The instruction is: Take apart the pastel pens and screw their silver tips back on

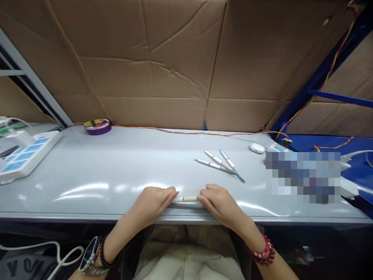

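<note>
Item: one slim pen [190, 198], white section to the left, cream section to the right, dark ring between. Location, as my feed shows it: low in view, over the near edge of the grey table [140, 165]; whether it touches the surface I cannot tell.

Hold: left hand [154, 200] pinches the white part between thumb and forefinger; right hand [220, 203] pinches the cream part likewise. Both sets of fingers narrow, occupied.

Handling, my estimate: light, stiff, smooth enough to roll; a thin barrel that could mark or crack under hard bending. Best grip: fingertips either side of the ring, in line.

Orientation: long axis crosswise, roughly parallel to the table edge. Writing end: both ends are covered by fingers, so I leave its direction unrecorded.

Adjacent stock: three more pens, beyond the right hand, including a pink one [216, 156].
</note>
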Demonstrator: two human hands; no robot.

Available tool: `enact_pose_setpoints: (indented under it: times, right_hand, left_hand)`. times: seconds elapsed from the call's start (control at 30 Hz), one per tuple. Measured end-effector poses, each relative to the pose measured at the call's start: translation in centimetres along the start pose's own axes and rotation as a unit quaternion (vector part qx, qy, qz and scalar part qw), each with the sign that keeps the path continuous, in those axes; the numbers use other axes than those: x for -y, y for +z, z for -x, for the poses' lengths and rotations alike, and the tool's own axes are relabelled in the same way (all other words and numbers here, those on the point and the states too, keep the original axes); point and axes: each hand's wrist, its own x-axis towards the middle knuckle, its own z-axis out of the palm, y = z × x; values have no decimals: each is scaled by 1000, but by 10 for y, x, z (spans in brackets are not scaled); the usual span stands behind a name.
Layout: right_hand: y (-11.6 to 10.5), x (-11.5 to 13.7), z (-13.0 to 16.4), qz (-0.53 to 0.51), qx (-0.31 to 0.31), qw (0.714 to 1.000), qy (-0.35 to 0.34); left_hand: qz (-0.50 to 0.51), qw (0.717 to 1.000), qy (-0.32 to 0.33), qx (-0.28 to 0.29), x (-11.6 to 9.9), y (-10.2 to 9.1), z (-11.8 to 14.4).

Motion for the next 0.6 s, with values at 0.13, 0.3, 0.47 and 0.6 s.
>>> enact_pose_setpoints:
  times: [0.13,0.3,0.47,0.6]
  right_hand:
    - [-4,1,0,-64,-30,997,25]
    - [-4,-3,1,-96,-34,995,-5]
    - [-4,-1,0,-55,9,998,-36]
    - [-4,1,0,-53,-39,997,-28]
  left_hand:
    - [0,1000,-20,-15,0,0,-1]
    - [8,1000,-20,-16,0,-1,-1]
    - [18,1000,-11,-7,-1,-3,-1]
    - [21,999,-24,-20,-2,-3,-2]
